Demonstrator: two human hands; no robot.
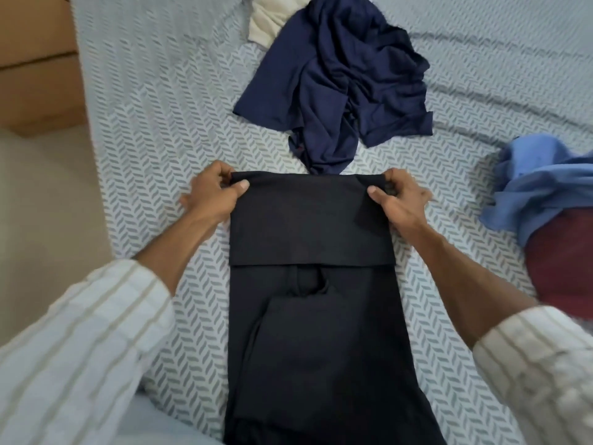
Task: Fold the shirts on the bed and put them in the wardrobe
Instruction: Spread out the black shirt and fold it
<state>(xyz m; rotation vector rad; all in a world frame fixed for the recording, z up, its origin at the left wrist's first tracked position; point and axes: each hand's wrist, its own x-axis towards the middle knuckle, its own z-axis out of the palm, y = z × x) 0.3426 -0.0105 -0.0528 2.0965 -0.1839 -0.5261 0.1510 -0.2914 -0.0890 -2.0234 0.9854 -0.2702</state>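
Note:
A black shirt (309, 316) lies flat as a long narrow strip on the bed (154, 133), its sides turned in. Its far end is folded back toward me as a flap. My left hand (213, 194) pinches the flap's far left corner between thumb and fingers. My right hand (396, 197) pinches the far right corner the same way. A crumpled navy shirt (340, 78) lies just beyond the black one. A cream garment (272, 24) peeks out behind it. At the right edge a light blue shirt (539, 184) is heaped on a maroon one (558, 264).
The bed has a pale sheet with a grey herringbone print. Its left edge runs down the frame, with beige floor (48, 220) and brown wooden furniture (35, 59) beyond it. No wardrobe is in view.

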